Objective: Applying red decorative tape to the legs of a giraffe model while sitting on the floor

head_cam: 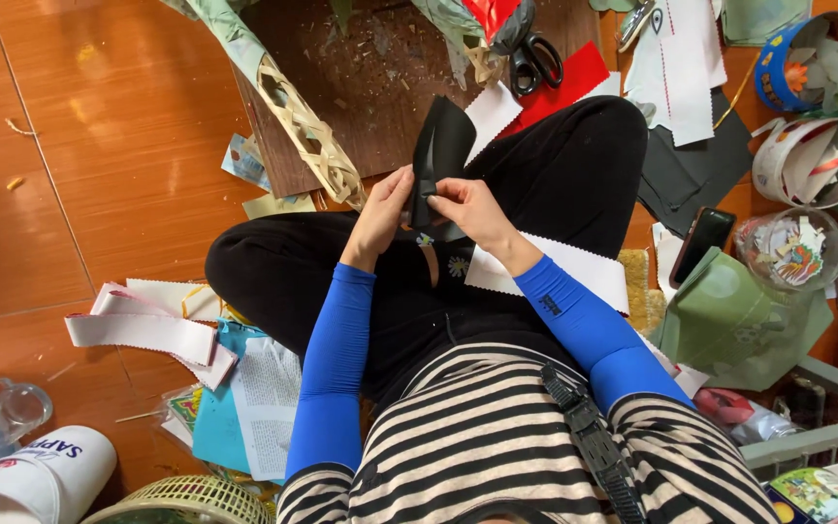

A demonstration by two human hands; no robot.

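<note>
1. At the centre of the frame, the left hand (382,209) and right hand (467,209) meet over the lap, both pinching a black strip (441,155).
2. Each grip is closed on the strip's lower end: the left fingers press from one side, and the right thumb and fingers hold the other.
3. The strip looks matte, stiff and paper-like. It curves upward into a loop above the hands.
4. As for progress, the loop seems formed but only hand-held. No glue, tape or staple shows at the join, so fixing it looks undone.
5. Scissors (533,60) lie at top centre on a brown board (361,87), beside red paper (564,82).
6. White zigzag-edged sheets (574,267) lie on the right thigh, and a phone (701,243) rests on the floor at right.
</note>
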